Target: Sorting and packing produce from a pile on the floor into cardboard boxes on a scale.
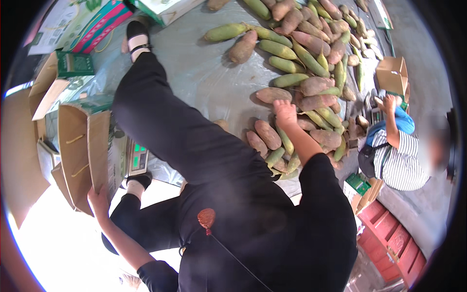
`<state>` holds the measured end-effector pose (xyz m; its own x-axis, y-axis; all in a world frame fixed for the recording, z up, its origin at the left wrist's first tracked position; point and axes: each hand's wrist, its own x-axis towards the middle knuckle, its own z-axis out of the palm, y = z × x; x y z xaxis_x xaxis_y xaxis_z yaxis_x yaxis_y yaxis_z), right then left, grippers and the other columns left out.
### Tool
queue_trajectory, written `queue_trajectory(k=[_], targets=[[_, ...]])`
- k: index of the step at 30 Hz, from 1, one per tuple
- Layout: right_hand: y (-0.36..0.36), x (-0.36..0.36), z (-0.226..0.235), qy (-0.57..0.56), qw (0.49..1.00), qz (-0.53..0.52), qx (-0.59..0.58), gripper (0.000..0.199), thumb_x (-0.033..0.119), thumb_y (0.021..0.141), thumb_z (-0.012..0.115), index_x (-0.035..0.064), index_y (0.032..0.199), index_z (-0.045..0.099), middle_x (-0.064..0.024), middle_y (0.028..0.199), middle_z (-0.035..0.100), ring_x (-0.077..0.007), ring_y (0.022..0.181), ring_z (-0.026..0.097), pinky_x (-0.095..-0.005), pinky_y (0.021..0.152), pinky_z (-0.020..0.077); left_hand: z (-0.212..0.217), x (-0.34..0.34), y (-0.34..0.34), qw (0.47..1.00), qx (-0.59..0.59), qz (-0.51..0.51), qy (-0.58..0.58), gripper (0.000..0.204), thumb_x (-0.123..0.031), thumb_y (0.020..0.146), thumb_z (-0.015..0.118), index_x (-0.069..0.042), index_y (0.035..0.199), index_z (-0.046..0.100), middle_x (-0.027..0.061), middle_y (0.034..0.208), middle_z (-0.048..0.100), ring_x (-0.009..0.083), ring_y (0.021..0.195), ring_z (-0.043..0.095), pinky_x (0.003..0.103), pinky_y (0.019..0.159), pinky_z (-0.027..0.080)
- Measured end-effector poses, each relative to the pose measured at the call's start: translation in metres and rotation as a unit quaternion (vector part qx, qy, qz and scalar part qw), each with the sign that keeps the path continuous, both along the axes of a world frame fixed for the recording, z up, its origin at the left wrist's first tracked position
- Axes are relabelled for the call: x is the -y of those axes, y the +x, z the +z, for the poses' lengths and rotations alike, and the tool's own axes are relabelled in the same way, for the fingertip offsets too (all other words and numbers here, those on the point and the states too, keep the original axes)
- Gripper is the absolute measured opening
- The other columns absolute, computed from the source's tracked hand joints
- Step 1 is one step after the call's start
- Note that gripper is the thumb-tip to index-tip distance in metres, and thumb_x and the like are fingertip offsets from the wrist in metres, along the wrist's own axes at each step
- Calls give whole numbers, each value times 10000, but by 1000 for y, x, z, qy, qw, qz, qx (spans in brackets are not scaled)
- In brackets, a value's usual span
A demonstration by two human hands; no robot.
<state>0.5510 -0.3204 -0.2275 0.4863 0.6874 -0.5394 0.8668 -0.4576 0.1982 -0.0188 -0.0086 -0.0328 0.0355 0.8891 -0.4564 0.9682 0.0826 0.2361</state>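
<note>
My left hand is closed on the near edge of an open brown cardboard carton with rope handles, which stands beside a scale with a lit green display. My right hand is at the heap, its fingers bent over the near end of a pinkish-brown sweet potato. More sweet potatoes lie just below and around that hand, mixed with long green radishes. The inside of the carton is partly hidden.
Plastic sheeting covers the floor under the heap. Several cartons stand at the left, among them a green-lidded box. At the right a person in a striped shirt sits near a small open carton. A red door lies lower right.
</note>
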Motion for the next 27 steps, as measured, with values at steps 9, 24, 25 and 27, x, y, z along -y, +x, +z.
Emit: queue_trajectory(k=[9, 24, 25, 27], targets=[[27, -49, 78, 395, 882, -202, -160, 458, -12, 605, 752, 28, 1012, 545, -139, 903, 594, -268, 869, 582, -354, 779, 463, 22, 11, 33, 998, 23, 4, 60, 273, -113, 772, 611, -20, 1025, 652, 206, 822, 645, 350, 758, 628, 377, 713, 482], [-198, -336, 349, 612, 427, -48, -664, 84, 100, 898, 588, 40, 953, 565, -49, 731, 569, -115, 719, 589, -235, 673, 490, 9, 8, 19, 999, -20, -17, 35, 337, -152, 758, 626, -47, 1076, 650, 218, 954, 647, 374, 941, 607, 434, 824, 476], [-198, -345, 341, 536, 550, 117, -629, 364, 58, 679, 730, 17, 1013, 589, -93, 920, 646, -177, 844, 635, -308, 765, 502, 10, 13, 11, 999, -3, -9, 42, 329, -146, 755, 620, -35, 1063, 649, 226, 946, 645, 384, 934, 606, 442, 822, 475], [-246, -361, 325, 574, 584, 169, -549, 342, 77, 681, 722, 41, 988, 577, -108, 949, 619, -226, 924, 597, -324, 763, 490, 10, 9, 12, 997, -11, -49, 57, 323, -137, 756, 617, -18, 1055, 644, 233, 940, 643, 395, 931, 603, 452, 828, 469]])
